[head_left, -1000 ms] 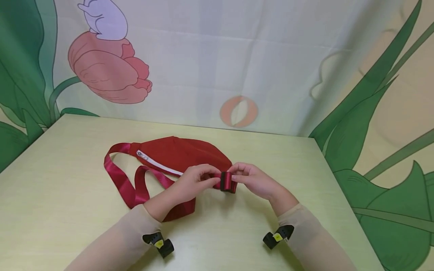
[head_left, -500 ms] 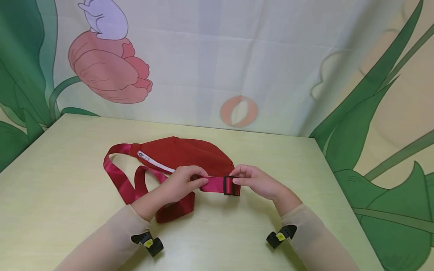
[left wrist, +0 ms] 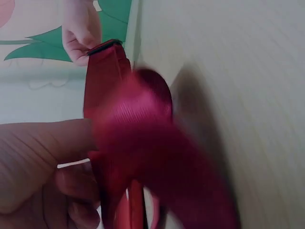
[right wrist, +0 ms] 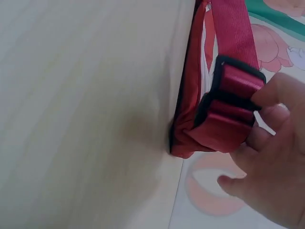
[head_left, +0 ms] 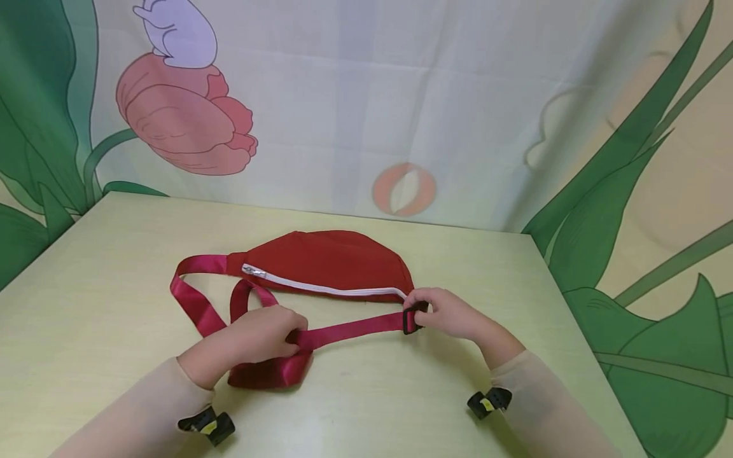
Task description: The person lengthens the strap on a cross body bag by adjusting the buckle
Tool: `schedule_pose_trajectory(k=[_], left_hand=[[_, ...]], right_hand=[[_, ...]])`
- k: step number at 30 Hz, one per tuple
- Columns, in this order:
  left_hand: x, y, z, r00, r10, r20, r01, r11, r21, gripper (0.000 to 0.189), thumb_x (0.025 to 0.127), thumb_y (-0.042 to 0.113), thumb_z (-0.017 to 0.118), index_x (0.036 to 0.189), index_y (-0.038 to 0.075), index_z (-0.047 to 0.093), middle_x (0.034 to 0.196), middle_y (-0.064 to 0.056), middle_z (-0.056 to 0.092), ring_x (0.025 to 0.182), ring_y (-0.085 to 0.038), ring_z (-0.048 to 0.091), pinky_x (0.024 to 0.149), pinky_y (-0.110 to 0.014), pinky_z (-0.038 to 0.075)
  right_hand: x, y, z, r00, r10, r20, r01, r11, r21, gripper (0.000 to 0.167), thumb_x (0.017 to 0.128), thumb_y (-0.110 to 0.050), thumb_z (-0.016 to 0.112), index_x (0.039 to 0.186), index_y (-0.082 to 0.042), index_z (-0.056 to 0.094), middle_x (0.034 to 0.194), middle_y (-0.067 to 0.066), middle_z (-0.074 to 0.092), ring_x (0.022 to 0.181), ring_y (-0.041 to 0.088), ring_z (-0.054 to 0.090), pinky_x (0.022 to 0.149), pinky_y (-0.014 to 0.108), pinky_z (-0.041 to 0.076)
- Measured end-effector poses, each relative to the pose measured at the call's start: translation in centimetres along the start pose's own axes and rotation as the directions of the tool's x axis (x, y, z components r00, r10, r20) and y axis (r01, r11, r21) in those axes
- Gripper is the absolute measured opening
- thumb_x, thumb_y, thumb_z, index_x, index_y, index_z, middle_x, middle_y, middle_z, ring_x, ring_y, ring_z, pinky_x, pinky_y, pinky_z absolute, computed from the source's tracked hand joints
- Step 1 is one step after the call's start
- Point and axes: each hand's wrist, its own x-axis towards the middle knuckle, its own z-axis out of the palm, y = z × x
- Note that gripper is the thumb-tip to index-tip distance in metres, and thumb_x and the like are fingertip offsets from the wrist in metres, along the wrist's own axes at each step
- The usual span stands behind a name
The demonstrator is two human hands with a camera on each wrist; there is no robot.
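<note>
A red waist bag [head_left: 332,264] with a white zipper [head_left: 321,289] lies on the table. Its crimson strap [head_left: 355,329] runs taut in front of the bag between the two hands. My left hand [head_left: 260,337] grips the strap near a loose fold, the thumb and fingers pinching it in the left wrist view. At the bag's right end, my right hand [head_left: 449,312] pinches the black slide buckle [head_left: 409,320]. The right wrist view shows the strap threaded through this buckle [right wrist: 238,83], thumb and fingers at its edge.
More strap [head_left: 197,299] loops out from the bag's left end and curls under the left forearm. The pale wooden table [head_left: 487,254] meets a printed curtain [head_left: 487,127] along its back edge. Each sleeve carries a small black wrist camera [head_left: 489,402].
My left hand has moved left and toward the front, drawing out a long stretch of strap from the buckle. My right hand has shifted slightly right with the buckle; the bag has slid right.
</note>
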Motion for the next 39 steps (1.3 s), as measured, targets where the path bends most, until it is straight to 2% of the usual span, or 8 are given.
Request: schedule_pose_trajectory(k=[7, 11, 14, 18, 21, 25, 32, 39], left_hand=[[-1.8, -1.1, -1.0, 0.999, 0.003, 0.049, -0.003, 1.000, 0.001, 0.017, 0.076, 0.016, 0.076, 0.078, 0.020, 0.060, 0.063, 0.009, 0.050, 0.059, -0.009, 0.046, 0.057, -0.028, 0.040], [-2.7, -2.4, -1.6, 0.997, 0.067, 0.027, -0.065, 0.996, -0.068, 0.018, 0.078, 0.020, 0.075, 0.091, 0.015, 0.064, 0.071, 0.007, 0.053, 0.063, -0.008, 0.048, 0.059, -0.026, 0.042], [-3.1, -3.6, -2.0, 0.996, 0.049, -0.080, -0.054, 0.997, -0.059, 0.039, 0.080, 0.023, 0.073, 0.114, 0.007, 0.061, 0.098, -0.004, 0.061, 0.081, -0.016, 0.057, 0.071, -0.032, 0.049], [-3.7, -5.8, -2.0, 0.968, -0.104, -0.228, 0.124, 0.989, 0.075, 0.059, 0.082, 0.027, 0.071, 0.128, -0.003, 0.051, 0.124, -0.024, 0.051, 0.110, -0.039, 0.051, 0.085, -0.050, 0.047], [-4.0, -7.6, -1.7, 0.957, -0.208, -0.201, 0.233, 0.966, 0.112, 0.068, 0.079, 0.030, 0.073, 0.128, -0.009, 0.046, 0.104, -0.020, 0.059, 0.095, -0.035, 0.055, 0.076, -0.049, 0.049], [-4.5, -9.4, -1.5, 0.969, -0.207, -0.135, 0.226, 0.964, 0.143, 0.045, 0.079, 0.027, 0.072, 0.109, -0.003, 0.059, 0.076, -0.003, 0.052, 0.067, -0.017, 0.049, 0.057, -0.037, 0.044], [-5.4, -11.8, -2.0, 0.970, -0.186, -0.153, 0.227, 0.920, 0.318, 0.035, 0.076, 0.004, 0.072, 0.109, -0.001, 0.061, 0.097, -0.020, 0.054, 0.073, -0.028, 0.055, 0.055, -0.038, 0.050], [-5.9, -14.2, -2.6, 0.956, -0.215, -0.199, 0.276, 0.889, 0.365, 0.033, 0.078, 0.007, 0.072, 0.107, 0.000, 0.058, 0.096, -0.024, 0.050, 0.075, -0.034, 0.054, 0.056, -0.045, 0.051]], right_hand=[[-0.1, 1.9, -1.1, 0.990, 0.053, -0.132, -0.092, 0.946, -0.311, 0.017, 0.079, 0.005, 0.059, 0.083, -0.011, 0.065, 0.079, -0.002, 0.061, 0.076, 0.016, 0.055, 0.100, 0.067, 0.006], [-0.1, 2.3, -1.0, 0.985, 0.117, -0.124, -0.165, 0.838, -0.521, 0.017, 0.079, 0.000, 0.068, 0.091, -0.011, 0.068, 0.091, 0.002, 0.064, 0.093, 0.023, 0.058, 0.098, 0.070, 0.010], [0.0, 1.3, -0.2, 0.995, 0.085, -0.057, -0.102, 0.791, -0.604, 0.027, 0.078, -0.009, 0.073, 0.104, -0.010, 0.066, 0.106, 0.005, 0.063, 0.105, 0.027, 0.055, 0.098, 0.069, 0.014], [0.2, 0.1, 0.9, 0.999, -0.024, 0.041, 0.042, 0.848, -0.529, 0.036, 0.081, -0.014, 0.072, 0.115, -0.006, 0.062, 0.112, 0.006, 0.062, 0.104, 0.022, 0.056, 0.099, 0.052, 0.032], [0.1, 0.1, 1.0, 0.996, -0.035, 0.082, 0.068, 0.890, -0.450, 0.021, 0.084, -0.009, 0.069, 0.104, -0.008, 0.065, 0.096, 0.000, 0.064, 0.086, 0.014, 0.058, 0.082, 0.034, 0.046], [-0.3, 1.2, 0.2, 0.995, 0.056, 0.089, -0.014, 0.911, -0.413, 0.012, 0.083, -0.005, 0.068, 0.085, -0.015, 0.063, 0.076, -0.008, 0.058, 0.070, 0.010, 0.050, 0.068, 0.027, 0.044], [-1.1, 3.7, -1.8, 0.974, 0.226, 0.016, -0.201, 0.898, -0.392, 0.017, 0.079, 0.001, 0.070, 0.080, -0.014, 0.061, 0.074, -0.003, 0.055, 0.073, 0.016, 0.048, 0.069, 0.031, 0.043], [-1.5, 5.0, -3.0, 0.967, 0.255, -0.016, -0.240, 0.885, -0.398, 0.017, 0.077, 0.002, 0.071, 0.082, -0.011, 0.061, 0.077, -0.001, 0.056, 0.075, 0.018, 0.049, 0.074, 0.035, 0.045]])
